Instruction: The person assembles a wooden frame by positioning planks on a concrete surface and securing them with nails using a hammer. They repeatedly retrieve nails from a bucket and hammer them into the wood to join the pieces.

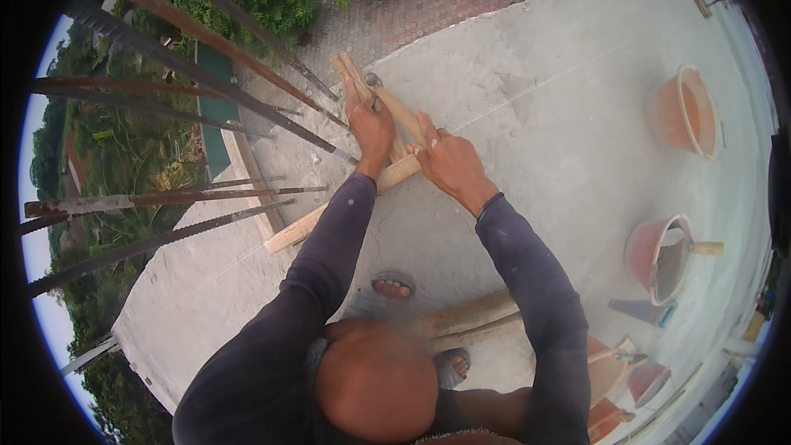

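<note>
My left hand [375, 133] is closed around a short light wooden strip [339, 66] near the slab's far edge. Beside its fingers shows a dark rounded metal piece [373, 80], too small to identify. My right hand [455, 166] is closed at the meeting point of a slanting wooden piece [402, 110] and a longer wooden batten [305, 228]. Its index finger points up along the slanting piece. The batten runs down to the left under my left forearm. My palms hide how the pieces join.
Rusty steel bars [222, 91] jut in from the left, beside another wooden board [247, 169]. An orange bucket [680, 111], a red bucket of grey mix [647, 251] and a trowel-like tool [643, 311] stand right. Planks [474, 317] lie by my sandalled feet. The concrete slab [568, 115] drops off beyond.
</note>
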